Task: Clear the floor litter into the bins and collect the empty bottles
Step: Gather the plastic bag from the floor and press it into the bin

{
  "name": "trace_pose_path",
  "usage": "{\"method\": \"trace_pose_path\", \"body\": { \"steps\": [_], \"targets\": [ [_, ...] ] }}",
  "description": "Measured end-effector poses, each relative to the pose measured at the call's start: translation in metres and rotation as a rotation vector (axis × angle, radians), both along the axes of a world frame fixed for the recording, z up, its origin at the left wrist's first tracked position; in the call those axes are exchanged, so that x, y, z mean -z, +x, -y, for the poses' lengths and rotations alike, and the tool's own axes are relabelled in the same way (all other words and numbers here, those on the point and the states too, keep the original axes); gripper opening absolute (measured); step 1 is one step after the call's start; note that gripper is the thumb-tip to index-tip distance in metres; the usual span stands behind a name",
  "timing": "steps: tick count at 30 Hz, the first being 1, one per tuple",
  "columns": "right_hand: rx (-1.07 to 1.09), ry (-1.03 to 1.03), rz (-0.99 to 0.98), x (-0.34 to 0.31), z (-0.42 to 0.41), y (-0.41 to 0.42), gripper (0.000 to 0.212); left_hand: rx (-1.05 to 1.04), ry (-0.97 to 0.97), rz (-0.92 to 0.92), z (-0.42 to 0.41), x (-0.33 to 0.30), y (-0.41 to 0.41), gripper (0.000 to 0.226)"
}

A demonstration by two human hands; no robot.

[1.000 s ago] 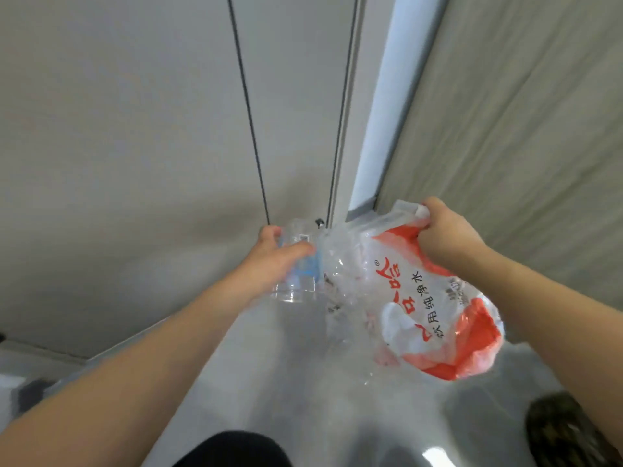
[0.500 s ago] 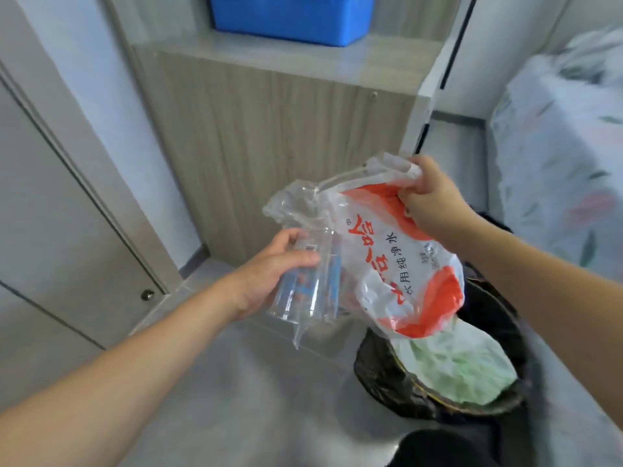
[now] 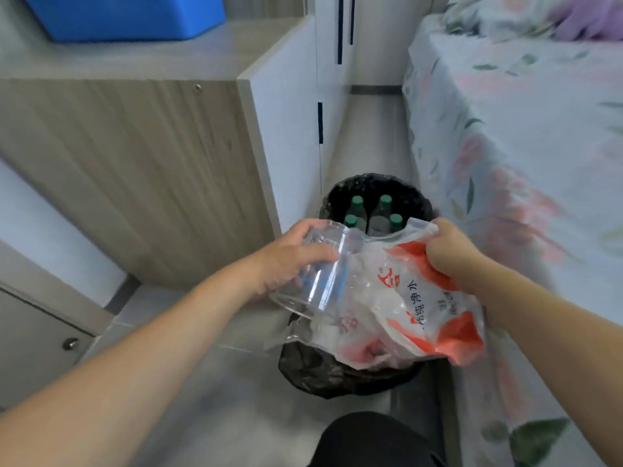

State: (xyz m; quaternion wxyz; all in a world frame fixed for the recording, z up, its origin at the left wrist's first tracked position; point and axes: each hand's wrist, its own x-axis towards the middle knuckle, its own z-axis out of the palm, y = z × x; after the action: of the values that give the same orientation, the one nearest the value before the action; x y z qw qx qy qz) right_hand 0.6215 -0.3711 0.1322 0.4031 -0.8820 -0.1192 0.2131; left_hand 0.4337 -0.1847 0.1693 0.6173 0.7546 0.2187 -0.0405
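The left hand curls around a clear empty bottle, its mouth end hidden inside the plastic bag. The right hand pinches the bag's top edge, holding the red-and-white bag above a black-lined bin. Just beyond the hands stands a second black-lined bin holding four green-capped bottles upright. A wooden cabinet stands to the left, a floral-covered bed to the right.

Both forearms are bare and sleeveless; dark black clothing covers the lap.
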Motion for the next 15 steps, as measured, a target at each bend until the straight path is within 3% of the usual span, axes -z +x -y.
{"method": "trace_pose_path", "body": {
  "steps": [3,6,7,11,15],
  "targets": [
    [0.036,-0.132,0.032,0.021,0.006,0.008,0.045,-0.004,0.131,-0.077,0.003,0.015,0.022,0.084],
    [-0.001,-0.190,0.127,0.031,0.000,0.007,0.059,0.076,0.275,-0.210,0.017,0.038,0.038,0.091],
    [-0.037,-0.185,0.091,0.028,-0.003,-0.001,0.073,0.106,0.315,-0.246,0.022,0.046,0.042,0.091],
    [-0.451,-0.187,-0.055,0.028,-0.010,-0.020,0.116,0.192,0.415,-0.327,0.036,0.080,0.049,0.091],
    [-0.812,-0.556,-0.123,0.036,-0.013,-0.027,0.142,0.266,0.439,-0.385,0.041,0.104,0.054,0.091]
  ]
}}
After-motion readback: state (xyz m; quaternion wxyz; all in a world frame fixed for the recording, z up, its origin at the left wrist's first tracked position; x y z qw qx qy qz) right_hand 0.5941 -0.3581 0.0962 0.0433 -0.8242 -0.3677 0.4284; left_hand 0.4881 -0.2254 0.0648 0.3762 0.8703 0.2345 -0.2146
